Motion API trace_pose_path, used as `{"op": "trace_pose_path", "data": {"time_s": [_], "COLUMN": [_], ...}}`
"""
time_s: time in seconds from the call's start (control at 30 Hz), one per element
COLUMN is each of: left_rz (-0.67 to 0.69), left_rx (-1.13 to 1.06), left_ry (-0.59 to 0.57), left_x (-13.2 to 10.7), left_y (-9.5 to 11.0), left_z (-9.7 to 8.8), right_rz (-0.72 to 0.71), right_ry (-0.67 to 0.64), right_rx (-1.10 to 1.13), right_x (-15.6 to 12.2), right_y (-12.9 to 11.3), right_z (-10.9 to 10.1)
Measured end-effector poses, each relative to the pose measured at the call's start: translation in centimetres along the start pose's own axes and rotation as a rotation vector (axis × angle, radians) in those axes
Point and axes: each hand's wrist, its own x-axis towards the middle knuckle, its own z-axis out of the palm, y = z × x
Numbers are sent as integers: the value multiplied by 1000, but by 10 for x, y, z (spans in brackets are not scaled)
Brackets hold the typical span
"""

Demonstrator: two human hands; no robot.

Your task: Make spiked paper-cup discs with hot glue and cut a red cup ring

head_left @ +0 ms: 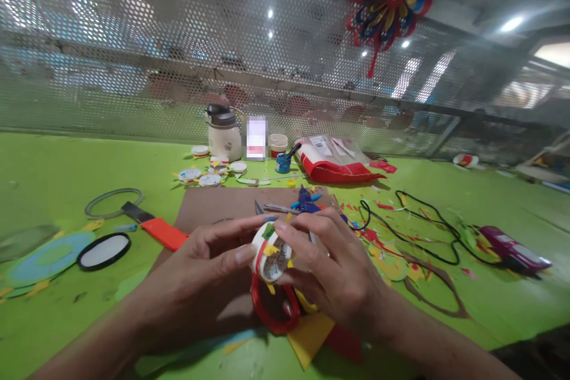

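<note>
My left hand grips a small round white piece by its left side, thumb in front and fingers behind. The piece has a red band around its rim and bits of green and yellow stuck to it, and its face shows printed marks. From the other side, the curled fingers of my right hand close on the same piece, hiding part of it. Below lies a red loop, partly covered by my right hand. A brown board is under my hands, with a blue glue gun and a silver pen-like tool behind them.
An orange utility knife and a black-rimmed white oval lie left. Paper scraps, a black cord and a purple device are right. A jug, blue paint pot and red-white bag stand behind.
</note>
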Motion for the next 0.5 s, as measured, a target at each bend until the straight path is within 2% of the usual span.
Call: {"op": "trace_pose_path", "data": {"time_s": [0.23,0.5], "left_rz": [2,-39], "left_rx": [-19,-62], "left_ry": [-32,33], "left_x": [1,0], "left_y": [-2,-3], "left_z": [-3,3], "right_rz": [-7,38], "right_ry": [-6,28], "right_rx": [19,41], "right_x": [1,-2], "right_y": [1,-1], "right_z": [-2,3]}}
